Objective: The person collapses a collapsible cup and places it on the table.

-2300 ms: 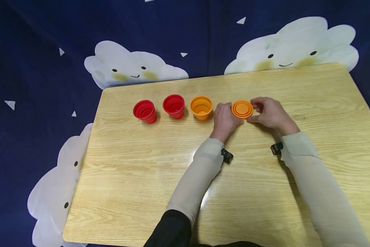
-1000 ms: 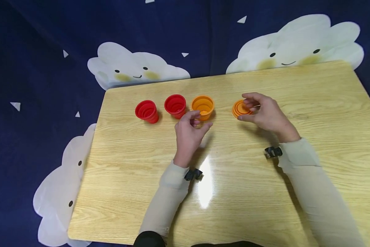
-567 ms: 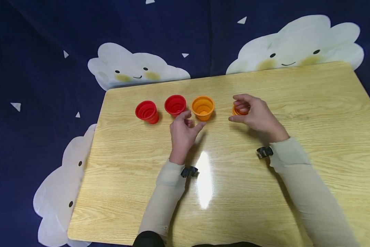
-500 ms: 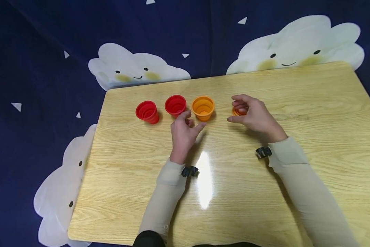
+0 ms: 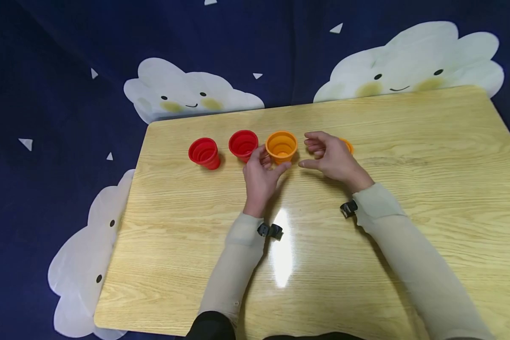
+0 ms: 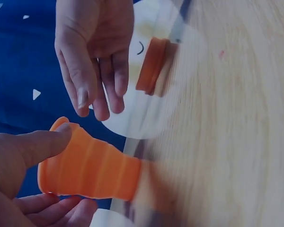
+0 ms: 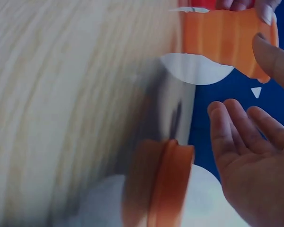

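The expanded orange collapsible cup point(image 5: 281, 147) stands upright on the table. My left hand point(image 5: 261, 182) holds it near the rim, thumb on one side and fingers on the other, as the left wrist view shows. To the right of that cup, apart from it, my right hand point(image 5: 329, 156) hovers with loosely bent fingers and nothing in them. Behind the right hand lies a flattened orange collapsible cup point(image 7: 163, 184), mostly hidden in the head view. Two expanded red cups, one nearer point(image 5: 243, 144) and one farther left point(image 5: 204, 153), stand beside the left hand.
The wooden table point(image 5: 174, 250) carries all the cups in a row near its back edge. Behind it hangs a dark blue cloth point(image 5: 220, 38) with white clouds. Each wrist wears a small black camera, one on the left point(image 5: 270, 231) and one on the right point(image 5: 349, 208).
Both hands have left the flattened orange cup. My left hand moved left and took hold of the expanded orange cup. My right hand moved left, over and past the flattened one.
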Action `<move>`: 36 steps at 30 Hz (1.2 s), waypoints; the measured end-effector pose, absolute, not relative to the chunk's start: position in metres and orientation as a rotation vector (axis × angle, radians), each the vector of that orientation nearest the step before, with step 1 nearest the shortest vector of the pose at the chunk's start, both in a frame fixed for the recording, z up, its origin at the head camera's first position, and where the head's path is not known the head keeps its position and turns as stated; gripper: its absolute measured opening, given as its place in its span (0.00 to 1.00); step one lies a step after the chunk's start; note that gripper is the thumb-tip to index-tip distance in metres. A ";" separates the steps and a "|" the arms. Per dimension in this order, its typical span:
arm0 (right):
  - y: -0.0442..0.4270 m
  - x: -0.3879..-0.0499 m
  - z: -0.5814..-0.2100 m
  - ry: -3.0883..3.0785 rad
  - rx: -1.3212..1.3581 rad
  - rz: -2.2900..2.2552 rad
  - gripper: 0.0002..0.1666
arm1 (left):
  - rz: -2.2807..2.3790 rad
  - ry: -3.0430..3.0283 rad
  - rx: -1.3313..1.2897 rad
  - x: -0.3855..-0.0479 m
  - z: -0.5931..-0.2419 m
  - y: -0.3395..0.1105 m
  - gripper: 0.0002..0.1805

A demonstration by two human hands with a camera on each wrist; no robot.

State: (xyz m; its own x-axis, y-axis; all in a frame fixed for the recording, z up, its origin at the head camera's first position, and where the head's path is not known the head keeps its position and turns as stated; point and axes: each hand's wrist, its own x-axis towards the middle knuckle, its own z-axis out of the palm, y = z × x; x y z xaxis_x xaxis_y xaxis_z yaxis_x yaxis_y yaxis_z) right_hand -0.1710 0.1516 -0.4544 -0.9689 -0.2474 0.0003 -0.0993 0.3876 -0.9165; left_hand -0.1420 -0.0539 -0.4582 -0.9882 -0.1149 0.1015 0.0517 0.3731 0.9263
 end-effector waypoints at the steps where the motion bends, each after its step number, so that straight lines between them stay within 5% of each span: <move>1: 0.150 -0.172 -0.456 2.491 -0.311 -1.652 0.44 | -1.709 -2.457 0.072 -0.143 -0.459 -0.053 0.38; 17: 0.143 -0.174 -0.465 2.459 -0.328 -1.776 0.36 | -1.807 -2.351 0.067 -0.146 -0.459 -0.036 0.35; 36: 0.159 -0.150 -0.421 2.503 -0.437 -1.897 0.33 | -1.828 -2.233 -0.170 -0.136 -0.425 -0.032 0.32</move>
